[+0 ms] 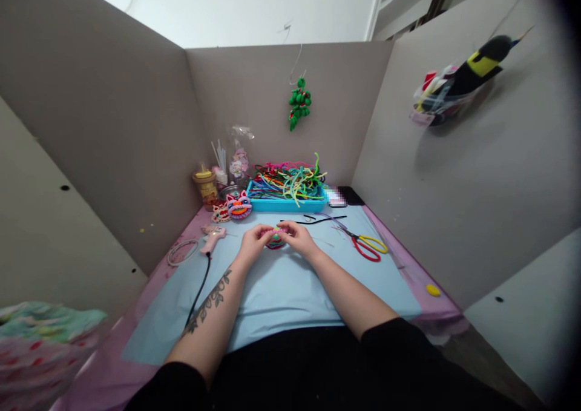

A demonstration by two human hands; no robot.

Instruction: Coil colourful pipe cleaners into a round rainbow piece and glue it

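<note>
Between my two hands, over the middle of the blue cloth [290, 284], is a small pipe-cleaner craft piece [275, 239] in pink, green and red. My left hand [252, 243] pinches its left side, fingers closed. From the other side my right hand [298, 239] grips it with thumb and fingertips. Much of the piece is hidden by my fingers. Two fuzzy animal heads, a purple-and-orange one [238, 205] and a red-and-white one [220, 213], stand beyond my left hand. Black pipe cleaners [330, 218] lie just past my right hand.
A blue tray [288, 206] heaped with coloured pipe cleaners stands at the back. Scissors [367, 246] with red and yellow handles lie right, a pink glue gun [213, 236] left with its cord. A yellow disc [433, 290] sits near the right edge. Grey partitions [290, 72] enclose the table.
</note>
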